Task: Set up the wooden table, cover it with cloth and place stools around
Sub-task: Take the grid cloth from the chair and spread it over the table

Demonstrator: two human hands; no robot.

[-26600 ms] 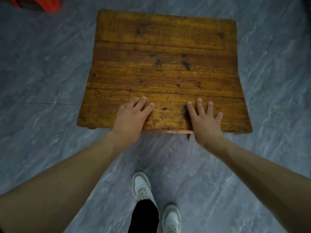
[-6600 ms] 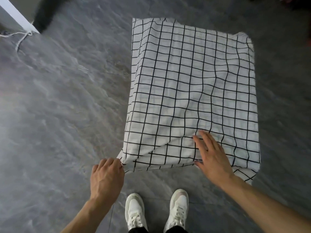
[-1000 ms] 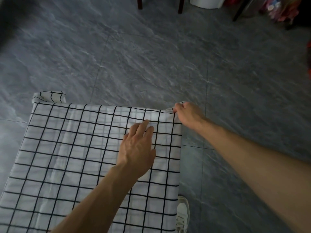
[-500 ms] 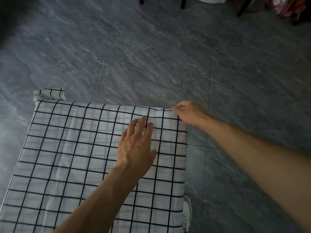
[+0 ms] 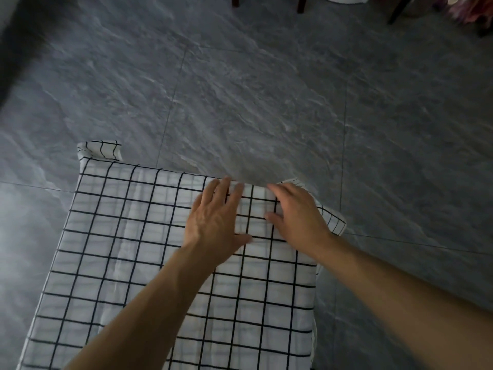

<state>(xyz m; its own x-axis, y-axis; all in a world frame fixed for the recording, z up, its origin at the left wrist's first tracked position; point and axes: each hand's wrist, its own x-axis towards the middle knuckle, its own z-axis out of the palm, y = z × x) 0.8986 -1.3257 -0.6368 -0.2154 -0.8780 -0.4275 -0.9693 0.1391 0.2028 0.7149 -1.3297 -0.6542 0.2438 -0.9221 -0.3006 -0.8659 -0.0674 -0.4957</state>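
A white cloth with a black grid [image 5: 128, 257] covers the whole low table, so no wood shows. My left hand [image 5: 216, 222] lies flat on the cloth near the table's far right corner, fingers spread. Just to its right, my right hand [image 5: 298, 217] rests palm down on the same corner, fingers loosely apart. A cloth corner [image 5: 333, 222] sticks out past the right hand, and another flap [image 5: 100, 150] hangs off the far left corner. No stool is beside the table.
Grey stone-look floor tiles [image 5: 266, 102] surround the table. Dark furniture legs [image 5: 300, 4] and a white object stand at the top edge. Coloured items sit blurred at the top right [image 5: 469, 9].
My right hand has let go of the pinched cloth corner and now lies flat on the table's corner. The left hand slid a little toward the far edge.
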